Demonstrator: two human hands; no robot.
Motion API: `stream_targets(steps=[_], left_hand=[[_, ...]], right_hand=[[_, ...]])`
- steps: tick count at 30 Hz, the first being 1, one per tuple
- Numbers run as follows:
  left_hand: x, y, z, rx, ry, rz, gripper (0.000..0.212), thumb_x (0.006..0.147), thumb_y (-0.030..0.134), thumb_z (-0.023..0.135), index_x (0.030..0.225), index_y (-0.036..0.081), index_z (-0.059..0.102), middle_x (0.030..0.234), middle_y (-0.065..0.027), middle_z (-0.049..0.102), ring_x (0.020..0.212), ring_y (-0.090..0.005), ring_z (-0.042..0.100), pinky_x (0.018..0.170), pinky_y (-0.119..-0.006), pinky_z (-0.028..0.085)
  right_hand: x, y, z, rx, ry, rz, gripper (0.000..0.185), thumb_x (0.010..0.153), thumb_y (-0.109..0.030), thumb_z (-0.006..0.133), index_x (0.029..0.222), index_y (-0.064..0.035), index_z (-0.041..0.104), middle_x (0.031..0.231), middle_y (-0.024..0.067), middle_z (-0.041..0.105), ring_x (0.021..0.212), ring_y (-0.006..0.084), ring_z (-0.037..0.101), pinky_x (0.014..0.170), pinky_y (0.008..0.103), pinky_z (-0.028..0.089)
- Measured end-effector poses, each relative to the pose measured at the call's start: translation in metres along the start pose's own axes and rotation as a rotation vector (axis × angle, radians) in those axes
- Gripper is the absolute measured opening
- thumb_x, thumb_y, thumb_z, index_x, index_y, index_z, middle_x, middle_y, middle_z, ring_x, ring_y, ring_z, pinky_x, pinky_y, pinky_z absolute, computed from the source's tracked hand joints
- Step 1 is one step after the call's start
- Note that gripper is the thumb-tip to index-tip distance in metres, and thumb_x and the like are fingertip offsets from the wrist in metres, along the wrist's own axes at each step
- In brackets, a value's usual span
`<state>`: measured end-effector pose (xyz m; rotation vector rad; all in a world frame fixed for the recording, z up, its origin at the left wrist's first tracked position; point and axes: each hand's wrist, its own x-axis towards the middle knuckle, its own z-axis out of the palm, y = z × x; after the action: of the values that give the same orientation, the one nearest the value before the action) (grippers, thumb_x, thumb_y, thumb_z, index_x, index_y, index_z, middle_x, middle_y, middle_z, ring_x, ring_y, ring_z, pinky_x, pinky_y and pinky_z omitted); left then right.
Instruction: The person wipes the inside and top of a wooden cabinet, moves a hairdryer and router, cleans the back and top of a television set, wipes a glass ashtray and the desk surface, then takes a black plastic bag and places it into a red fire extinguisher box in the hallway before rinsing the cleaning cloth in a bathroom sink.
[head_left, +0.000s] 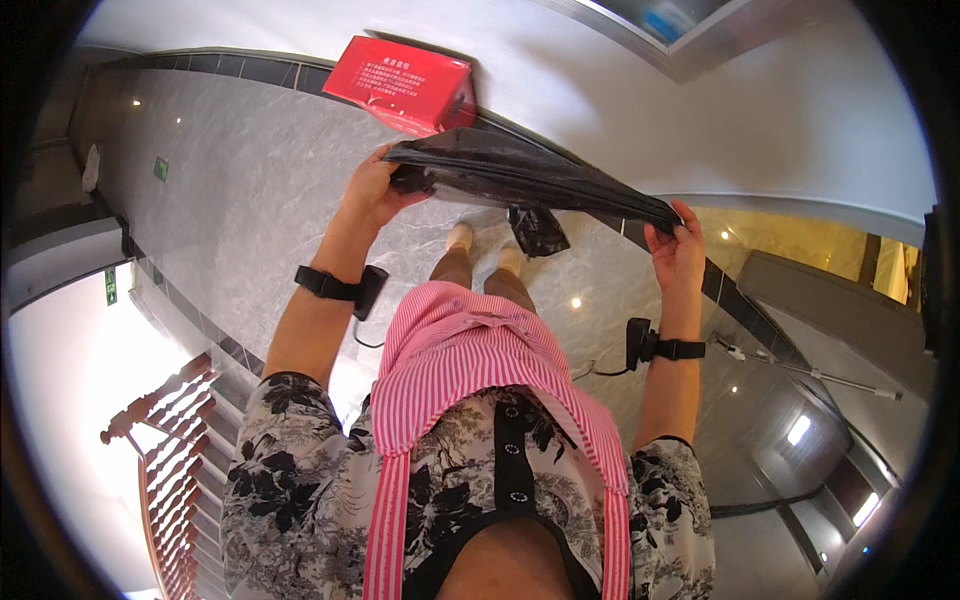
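A black plastic bag (517, 169) is stretched sideways in front of me, held at its two ends. My left hand (379, 187) grips the left end, with some bunched plastic under the fingers. At the other end my right hand (676, 244) pinches the bag between thumb and fingers. A crumpled black plastic piece (538, 231) shows below the stretched bag, near my feet; whether it joins the bag I cannot tell. Just beyond my left hand, a red box (401, 82) bearing writing stands against the wall.
Grey marble-look tiles (247, 150) cover the floor. A wooden stair railing (169, 420) stands at the lower left. On the right, a thin metal pole (817, 371) lies near a grey panel (832, 315). A white wall (637, 135) runs along the far side.
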<state>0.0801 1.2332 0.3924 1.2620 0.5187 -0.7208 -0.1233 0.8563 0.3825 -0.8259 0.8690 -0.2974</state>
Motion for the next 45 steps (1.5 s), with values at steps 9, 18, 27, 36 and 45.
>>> stream_targets(steps=[9,18,27,36,45], left_hand=[[0.006,-0.015,-0.021,-0.351,0.048,0.069,0.035,0.089,-0.002,0.030,0.117,0.001,0.052,0.106,-0.0163,0.060,0.093,-0.0276,0.061,0.080,-0.042,0.053],[-0.025,-0.007,-0.071,-0.065,-0.120,-0.044,0.031,0.078,-0.012,0.038,0.096,0.000,0.061,0.107,-0.0129,0.060,0.089,-0.0262,0.061,0.075,-0.037,0.055],[-0.049,-0.015,-0.071,1.118,-0.501,0.102,0.006,0.069,-0.002,0.060,0.075,-0.001,0.062,0.098,-0.0059,0.065,0.085,-0.0157,0.059,0.074,-0.030,0.047],[-0.016,0.023,-0.086,0.504,-0.258,0.378,0.025,0.079,0.003,0.048,0.098,0.001,0.064,0.112,-0.0079,0.062,0.102,-0.0174,0.056,0.090,-0.031,0.041],[-0.016,-0.054,0.045,1.318,-0.418,0.595,0.023,0.076,0.026,0.053,0.090,0.010,0.058,0.086,-0.0184,0.061,0.083,-0.0398,0.058,0.071,-0.046,0.047]], right_hand=[[-0.018,0.016,0.019,0.171,-0.396,0.228,0.032,0.067,-0.009,0.042,0.095,-0.0031,0.057,0.086,0.0076,0.055,0.079,0.0199,0.053,0.073,0.0378,0.045],[-0.010,0.022,0.007,-0.793,-0.743,0.059,0.025,0.065,-0.012,0.045,0.082,-0.0002,0.059,0.082,0.0051,0.049,0.074,0.0166,0.050,0.069,0.0278,0.041],[-0.010,0.009,0.024,-1.701,-0.920,-0.480,0.024,0.075,-0.026,0.062,0.085,-0.0038,0.060,0.074,0.0099,0.044,0.067,0.0250,0.047,0.064,0.0337,0.039],[0.027,0.000,0.111,-1.457,-0.583,-0.509,0.043,0.079,0.003,0.051,0.118,-0.0152,0.056,0.078,0.0094,0.061,0.065,0.0152,0.052,0.063,0.0256,0.043],[0.050,0.075,0.143,-2.150,-0.955,-0.447,0.020,0.078,-0.014,0.049,0.089,-0.0113,0.065,0.091,0.0149,0.064,0.095,0.0354,0.059,0.085,0.0435,0.046]])
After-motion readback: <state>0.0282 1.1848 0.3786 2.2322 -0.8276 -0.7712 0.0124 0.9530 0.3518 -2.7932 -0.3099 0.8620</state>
